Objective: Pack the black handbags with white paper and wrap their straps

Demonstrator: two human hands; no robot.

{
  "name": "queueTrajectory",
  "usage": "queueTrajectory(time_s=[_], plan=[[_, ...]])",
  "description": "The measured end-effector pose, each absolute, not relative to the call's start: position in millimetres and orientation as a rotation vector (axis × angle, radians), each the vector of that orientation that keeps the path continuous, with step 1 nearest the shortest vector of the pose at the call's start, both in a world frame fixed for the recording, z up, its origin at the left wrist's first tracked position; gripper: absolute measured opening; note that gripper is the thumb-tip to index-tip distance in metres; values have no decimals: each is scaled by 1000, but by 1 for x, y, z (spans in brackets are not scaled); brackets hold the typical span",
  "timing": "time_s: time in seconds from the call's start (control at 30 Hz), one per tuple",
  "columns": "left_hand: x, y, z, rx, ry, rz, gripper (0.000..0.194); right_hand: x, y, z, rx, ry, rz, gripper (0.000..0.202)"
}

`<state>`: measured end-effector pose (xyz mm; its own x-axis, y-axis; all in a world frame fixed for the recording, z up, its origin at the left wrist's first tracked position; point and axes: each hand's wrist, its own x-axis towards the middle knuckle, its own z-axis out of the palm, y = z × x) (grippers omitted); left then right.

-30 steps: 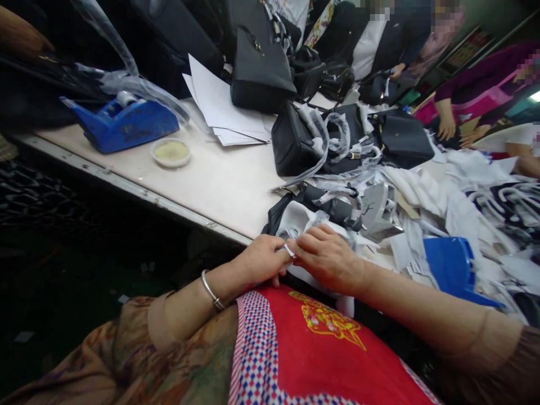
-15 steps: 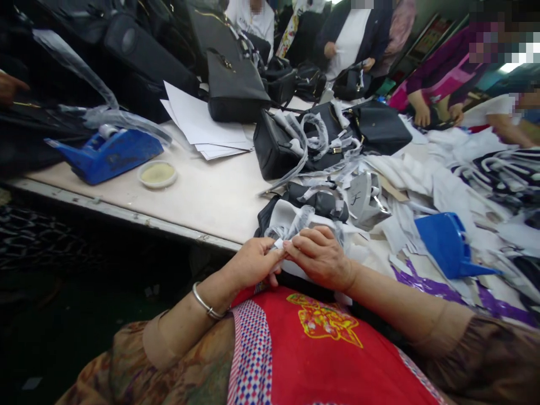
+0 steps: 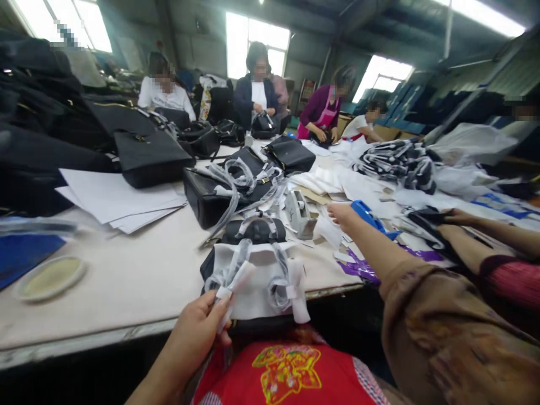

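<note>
A black handbag (image 3: 255,230) lies at the front edge of the table, with white foam sheet (image 3: 248,289) over its side. Two of its straps are wrapped in clear plastic. Around the left wrapped strap (image 3: 239,259) my left hand (image 3: 200,329) is closed, thumb pressing on a white band near its end. The right strap (image 3: 278,289) hangs in a loop with a white band round it. My right hand (image 3: 343,216) is stretched over the table between a grey tape dispenser (image 3: 298,214) and a blue tape dispenser (image 3: 369,216); its fingertips are small and blurred.
Black handbags (image 3: 149,149) and white sheets (image 3: 122,197) lie at the left and middle. A shallow dish (image 3: 50,278) sits front left. Purple plastic (image 3: 360,264) and paper scraps are at right. A co-worker's arms (image 3: 468,239) reach in from the right; several people work across the table.
My right hand has left the wrapped strap and moved right, out over the table by the dispensers. My left hand still grips the strap. The view has tilted up and turned right.
</note>
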<state>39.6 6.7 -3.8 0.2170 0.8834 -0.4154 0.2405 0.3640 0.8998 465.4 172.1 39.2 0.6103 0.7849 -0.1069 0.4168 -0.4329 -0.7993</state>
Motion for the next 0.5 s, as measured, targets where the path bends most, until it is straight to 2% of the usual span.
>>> queueTrajectory(time_s=[0.2,0.5], plan=[[50,8,-1,1099,1378,625,58,446,196,4,-2071,-825,959,27],[58,11,1,1094,1388,606,59,451,161,9,-1870,-874,966,11]])
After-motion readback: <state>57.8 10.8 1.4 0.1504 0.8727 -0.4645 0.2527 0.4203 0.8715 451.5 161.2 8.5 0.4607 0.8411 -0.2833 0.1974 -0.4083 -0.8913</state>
